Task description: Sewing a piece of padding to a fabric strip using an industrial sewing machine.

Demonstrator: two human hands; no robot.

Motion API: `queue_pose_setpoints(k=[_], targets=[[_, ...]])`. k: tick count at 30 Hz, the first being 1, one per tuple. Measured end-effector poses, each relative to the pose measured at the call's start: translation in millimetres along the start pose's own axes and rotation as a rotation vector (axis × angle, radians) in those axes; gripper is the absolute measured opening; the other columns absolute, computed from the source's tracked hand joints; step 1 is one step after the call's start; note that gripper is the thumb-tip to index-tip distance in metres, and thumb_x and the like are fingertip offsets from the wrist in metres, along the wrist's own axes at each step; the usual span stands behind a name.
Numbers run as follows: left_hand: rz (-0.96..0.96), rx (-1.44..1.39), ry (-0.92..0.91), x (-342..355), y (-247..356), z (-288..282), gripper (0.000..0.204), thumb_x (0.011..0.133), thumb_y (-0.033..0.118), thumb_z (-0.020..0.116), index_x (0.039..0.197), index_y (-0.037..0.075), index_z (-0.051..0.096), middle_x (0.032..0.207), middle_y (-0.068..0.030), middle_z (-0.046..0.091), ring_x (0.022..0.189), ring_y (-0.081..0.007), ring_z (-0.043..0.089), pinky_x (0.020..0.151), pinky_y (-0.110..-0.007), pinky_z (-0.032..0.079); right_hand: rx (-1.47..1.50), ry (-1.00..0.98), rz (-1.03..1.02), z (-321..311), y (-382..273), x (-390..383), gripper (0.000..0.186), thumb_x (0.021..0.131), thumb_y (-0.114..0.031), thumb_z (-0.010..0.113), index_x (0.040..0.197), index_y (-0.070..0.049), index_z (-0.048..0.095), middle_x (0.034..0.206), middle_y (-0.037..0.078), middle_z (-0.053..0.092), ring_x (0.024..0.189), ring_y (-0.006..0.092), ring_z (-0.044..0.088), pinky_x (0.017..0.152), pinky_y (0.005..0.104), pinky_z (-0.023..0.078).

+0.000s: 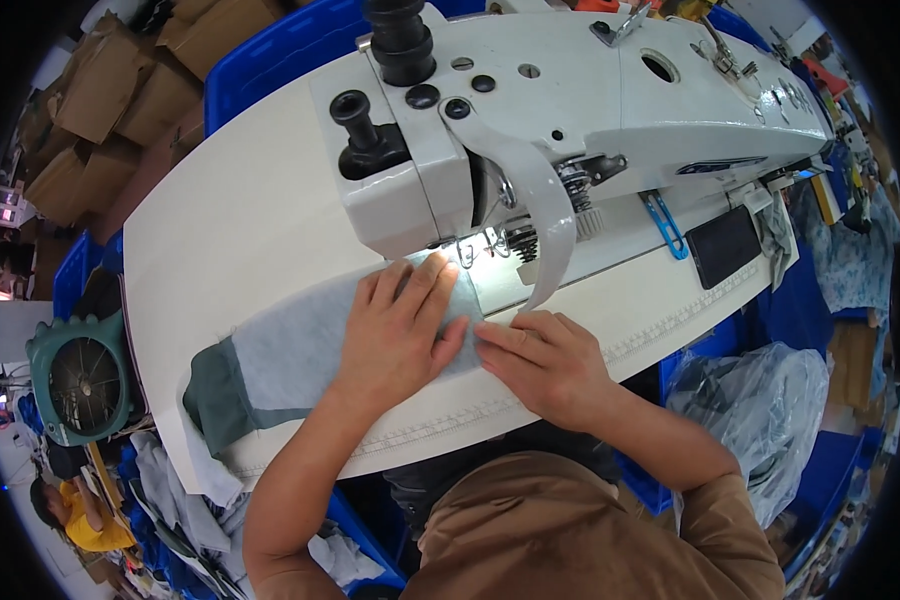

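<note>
A light grey-blue fabric piece (300, 325) with a dark green strip (216, 392) at its left end lies on the white sewing table (195, 240). Its far right corner reaches the lit needle area of a white sewing machine (530, 95). My left hand (395, 320) rests open on the fabric, fingers stretched toward the presser foot (467, 250) and thumb out to the right. At the fabric's right edge, my right hand (545, 360) has thumb and fingertips closed on the cloth. The fingertips of the two hands are close but apart.
Blue thread snips (665, 225) and a dark phone-like slab (723, 247) lie right of the machine head. A ruler strip (660, 332) runs along the near edge. A green fan (80, 380), cardboard boxes (100, 90) and a plastic-wrapped bundle (755, 420) surround the table. Another person (85, 515) sits far left.
</note>
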State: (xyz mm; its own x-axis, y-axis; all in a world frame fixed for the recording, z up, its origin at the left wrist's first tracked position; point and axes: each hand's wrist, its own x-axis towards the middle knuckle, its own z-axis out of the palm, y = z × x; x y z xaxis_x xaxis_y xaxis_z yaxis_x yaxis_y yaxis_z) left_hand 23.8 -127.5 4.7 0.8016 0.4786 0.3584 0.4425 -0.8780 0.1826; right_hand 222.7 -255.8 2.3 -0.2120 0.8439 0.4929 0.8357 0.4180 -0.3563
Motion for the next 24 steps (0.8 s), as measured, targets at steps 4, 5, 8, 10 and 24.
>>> queue_pose_setpoints(k=[4,5,8,10,24], targets=[[0.009,0.006,-0.006,3.5,-2.9,-1.0,0.051,0.09,0.028,0.077,0.132,0.003,0.066,0.141,-0.0109,0.062,0.119,-0.0324,0.059,0.101,-0.045,0.048,0.013,0.015,-0.028,1.9,3.1,-0.2,0.028,0.081,-0.011,0.079,0.108,-0.005,0.077,0.124,0.002,0.072,0.101,0.021,0.067,0.079,0.0341,0.057],[0.011,0.013,-0.011,4.5,-3.4,-0.7,0.051,0.09,0.028,0.077,0.132,0.003,0.066,0.141,-0.011,0.062,0.119,-0.0325,0.059,0.101,-0.045,0.048,0.017,0.016,-0.018,2.2,3.1,-0.1,0.027,0.081,-0.011,0.079,0.107,-0.006,0.077,0.124,0.002,0.072,0.101,0.0208,0.066,0.079,0.0341,0.056],[-0.035,-0.014,-0.049,4.5,-2.7,-0.3,0.046,0.088,0.024,0.08,0.13,0.006,0.073,0.145,-0.0104,0.064,0.124,-0.035,0.059,0.104,-0.047,0.047,0.022,0.024,-0.011,3.2,3.2,0.6,0.026,0.081,-0.011,0.079,0.107,-0.006,0.077,0.124,0.001,0.072,0.101,0.0203,0.066,0.079,0.0342,0.056],[-0.038,-0.021,-0.032,4.8,-3.0,-0.7,0.045,0.088,0.024,0.08,0.129,0.006,0.073,0.144,-0.0114,0.064,0.125,-0.0354,0.058,0.104,-0.047,0.047,0.025,0.031,-0.012,3.1,2.6,0.9,0.025,0.082,-0.011,0.079,0.106,-0.006,0.077,0.124,0.001,0.072,0.1,0.02,0.066,0.079,0.0343,0.057],[-0.012,0.028,-0.036,8.2,-6.8,-1.9,0.047,0.092,0.03,0.074,0.13,0.003,0.067,0.139,-0.0127,0.063,0.125,-0.0304,0.058,0.104,-0.045,0.047,-0.002,0.055,-0.005,5.4,2.5,3.7,0.024,0.082,-0.01,0.08,0.105,-0.007,0.077,0.124,0.0,0.072,0.098,0.0189,0.066,0.077,0.0337,0.057]])
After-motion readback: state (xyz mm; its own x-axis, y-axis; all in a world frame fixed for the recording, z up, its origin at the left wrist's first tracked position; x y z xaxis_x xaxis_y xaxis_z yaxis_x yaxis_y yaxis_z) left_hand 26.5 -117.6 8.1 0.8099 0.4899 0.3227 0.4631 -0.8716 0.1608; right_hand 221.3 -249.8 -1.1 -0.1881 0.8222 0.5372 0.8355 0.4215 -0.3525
